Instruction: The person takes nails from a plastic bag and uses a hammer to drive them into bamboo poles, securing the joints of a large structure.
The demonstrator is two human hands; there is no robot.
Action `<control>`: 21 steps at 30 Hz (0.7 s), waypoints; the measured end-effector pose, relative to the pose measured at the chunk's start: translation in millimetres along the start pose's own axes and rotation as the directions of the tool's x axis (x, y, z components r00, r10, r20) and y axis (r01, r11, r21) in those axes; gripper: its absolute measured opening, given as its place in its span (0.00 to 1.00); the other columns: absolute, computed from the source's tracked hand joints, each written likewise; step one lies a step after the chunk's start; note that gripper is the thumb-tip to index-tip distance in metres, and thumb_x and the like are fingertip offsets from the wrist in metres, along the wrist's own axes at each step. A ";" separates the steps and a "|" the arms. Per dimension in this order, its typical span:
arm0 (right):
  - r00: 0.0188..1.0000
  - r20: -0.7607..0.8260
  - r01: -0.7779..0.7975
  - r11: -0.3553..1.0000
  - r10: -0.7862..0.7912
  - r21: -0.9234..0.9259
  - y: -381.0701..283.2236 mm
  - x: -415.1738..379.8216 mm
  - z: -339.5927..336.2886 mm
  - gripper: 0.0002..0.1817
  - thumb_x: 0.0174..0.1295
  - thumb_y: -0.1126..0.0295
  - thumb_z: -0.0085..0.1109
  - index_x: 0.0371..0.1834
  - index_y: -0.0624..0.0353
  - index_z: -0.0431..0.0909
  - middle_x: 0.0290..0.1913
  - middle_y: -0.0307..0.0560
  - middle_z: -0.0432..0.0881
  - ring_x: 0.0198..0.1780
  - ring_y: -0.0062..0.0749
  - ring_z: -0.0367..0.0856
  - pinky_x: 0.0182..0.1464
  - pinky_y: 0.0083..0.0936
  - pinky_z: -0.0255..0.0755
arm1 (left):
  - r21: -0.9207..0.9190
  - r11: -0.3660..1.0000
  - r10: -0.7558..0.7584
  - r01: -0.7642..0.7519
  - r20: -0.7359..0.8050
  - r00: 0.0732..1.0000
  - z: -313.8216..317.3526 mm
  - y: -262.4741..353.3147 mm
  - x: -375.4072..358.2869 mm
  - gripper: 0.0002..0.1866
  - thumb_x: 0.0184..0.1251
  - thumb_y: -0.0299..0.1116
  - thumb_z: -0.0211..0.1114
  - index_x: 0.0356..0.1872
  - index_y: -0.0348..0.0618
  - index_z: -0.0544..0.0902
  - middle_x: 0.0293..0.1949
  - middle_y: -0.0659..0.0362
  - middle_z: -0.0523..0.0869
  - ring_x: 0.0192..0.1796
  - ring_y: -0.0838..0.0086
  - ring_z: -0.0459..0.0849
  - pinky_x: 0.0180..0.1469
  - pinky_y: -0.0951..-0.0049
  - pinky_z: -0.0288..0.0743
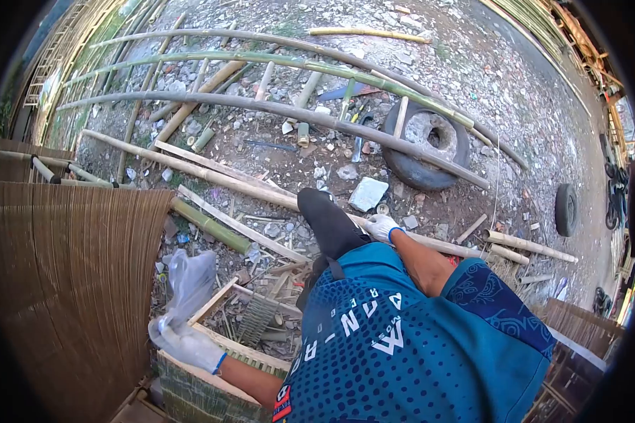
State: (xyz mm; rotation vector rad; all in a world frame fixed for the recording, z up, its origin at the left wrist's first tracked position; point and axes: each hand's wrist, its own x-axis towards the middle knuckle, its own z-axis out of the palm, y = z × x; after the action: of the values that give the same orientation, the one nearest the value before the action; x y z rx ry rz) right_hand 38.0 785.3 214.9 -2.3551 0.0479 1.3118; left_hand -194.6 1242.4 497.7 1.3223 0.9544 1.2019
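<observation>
White cloth gloves (203, 352) cover both hands, maybe so that rough bamboo does not scratch them. The left hand (182, 344) is out to the side, with its fingers bent around a clear plastic bag (192, 278). The bag stands up past the fingers, thin and crinkly, so a small pinch looks like enough to keep it. Under that hand is the edge of a slatted bamboo bench (212, 395). Whether the hand touches the bench, I cannot tell.

The right hand (382, 227) is on a long bamboo pole (190, 168), close to the person's dark-clothed leg (331, 229). Its fingers bend over the pole, but I cannot tell if they squeeze it or just lean there. The pole runs crossways by the leg, so the hand may be there to steady it or to help with balance.

Past the pole, a white block (367, 194) sits near the right hand. Farther out, a grey pole (261, 106) lies over a big tyre (416, 174), which seems to prop its end up. On the left stands a brown slatted screen (85, 247), perhaps for shade.
</observation>
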 end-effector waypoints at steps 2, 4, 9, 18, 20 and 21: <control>1.000 -0.031 0.001 0.997 0.002 0.083 -9.0 -3.9 -8.7 0.25 0.72 0.52 0.54 0.60 0.55 0.90 0.58 0.60 0.90 0.62 0.54 0.87 0.67 0.40 0.77 | 0.108 0.994 -0.010 0.001 0.082 0.997 77.0 -2.2 -16.5 0.15 0.82 0.29 0.58 0.62 0.32 0.77 0.53 0.53 0.80 0.57 0.63 0.81 0.67 0.60 0.77; 0.987 -0.155 0.067 0.990 -0.047 0.127 -13.7 1.6 -17.7 0.22 0.74 0.54 0.55 0.59 0.55 0.90 0.58 0.59 0.90 0.62 0.53 0.88 0.67 0.39 0.78 | 0.154 0.988 -0.058 0.027 0.198 0.978 133.6 -9.6 -27.5 0.14 0.84 0.30 0.57 0.62 0.33 0.78 0.53 0.54 0.80 0.55 0.66 0.80 0.65 0.63 0.76; 0.878 -0.409 0.361 0.905 -0.249 0.224 -84.8 -14.9 -74.0 0.22 0.76 0.56 0.59 0.64 0.58 0.85 0.59 0.58 0.89 0.63 0.53 0.87 0.67 0.40 0.78 | 0.292 0.947 -0.085 -0.136 0.633 0.769 251.9 -31.3 -42.8 0.11 0.83 0.27 0.61 0.59 0.35 0.80 0.50 0.59 0.83 0.52 0.76 0.80 0.60 0.72 0.76; 0.303 -0.746 0.899 0.437 -0.593 0.018 -249.6 -34.3 -249.8 0.27 0.60 0.66 0.79 0.63 0.59 0.83 0.54 0.53 0.89 0.58 0.46 0.89 0.63 0.40 0.81 | 0.177 0.936 -0.139 -0.305 0.980 0.141 490.4 -39.2 -64.1 0.07 0.74 0.29 0.73 0.45 0.36 0.86 0.34 0.63 0.86 0.38 0.84 0.80 0.42 0.76 0.77; 0.393 -0.727 0.863 0.499 -0.563 0.080 -246.9 -13.2 -286.7 0.24 0.62 0.64 0.78 0.60 0.59 0.84 0.53 0.52 0.88 0.53 0.46 0.89 0.57 0.41 0.83 | 0.138 0.942 -0.130 -0.304 0.990 0.049 540.6 -38.4 -67.0 0.09 0.73 0.31 0.75 0.43 0.37 0.86 0.32 0.61 0.86 0.35 0.81 0.81 0.40 0.75 0.77; 0.420 -0.722 0.830 0.555 -0.550 0.059 -244.2 -5.7 -306.3 0.20 0.61 0.65 0.79 0.53 0.59 0.86 0.47 0.53 0.88 0.50 0.48 0.89 0.53 0.41 0.82 | 0.106 0.945 -0.107 -0.310 0.994 0.013 565.8 -40.0 -68.4 0.10 0.71 0.33 0.76 0.42 0.38 0.86 0.32 0.58 0.87 0.35 0.76 0.84 0.39 0.72 0.79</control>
State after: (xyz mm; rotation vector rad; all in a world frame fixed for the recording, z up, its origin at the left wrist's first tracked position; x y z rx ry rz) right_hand 338.5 884.2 445.9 -1.9261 -0.4084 0.0135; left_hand 351.9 1076.3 487.0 2.0189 -0.1359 -0.1381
